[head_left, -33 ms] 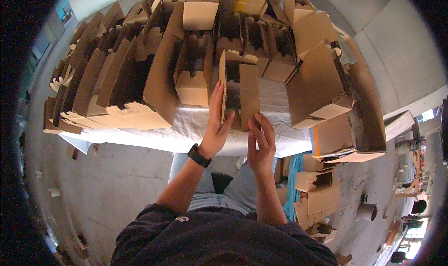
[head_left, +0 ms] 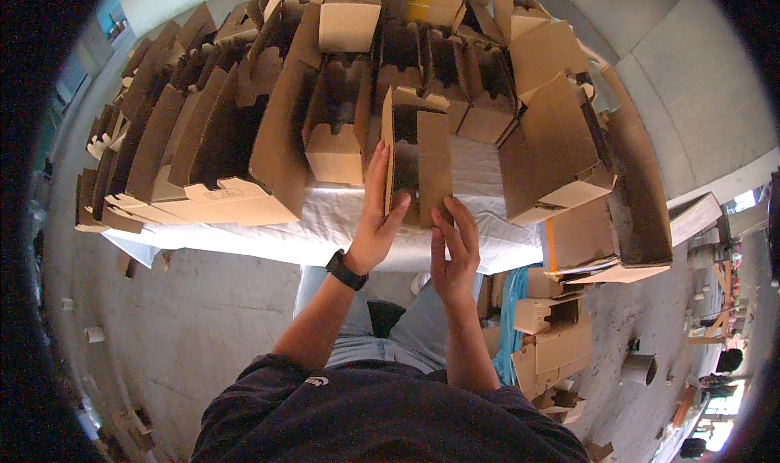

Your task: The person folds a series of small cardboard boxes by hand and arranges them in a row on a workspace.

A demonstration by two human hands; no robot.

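Note:
A narrow brown cardboard box [head_left: 435, 150] with its top open stands at the front middle of the table. My left hand [head_left: 378, 234] is closed on its left wall, with the fingers along the outside and the thumb over the near edge. Bent fingers of my right hand [head_left: 457, 252] press on the near right corner of the same box. Beyond it and to its left is another narrow open cardboard box [head_left: 337, 150]. The inside of the held box is dark, so its contents cannot be made out.
Rows of open cardboard boxes [head_left: 203, 195] fill the left and back of the white-covered table [head_left: 325, 227]. A larger box [head_left: 556, 158] stands at the right, beside a long carton [head_left: 642, 211]. Below the right edge lie flattened cardboard pieces [head_left: 556, 353] and a blue plastic bag [head_left: 508, 325].

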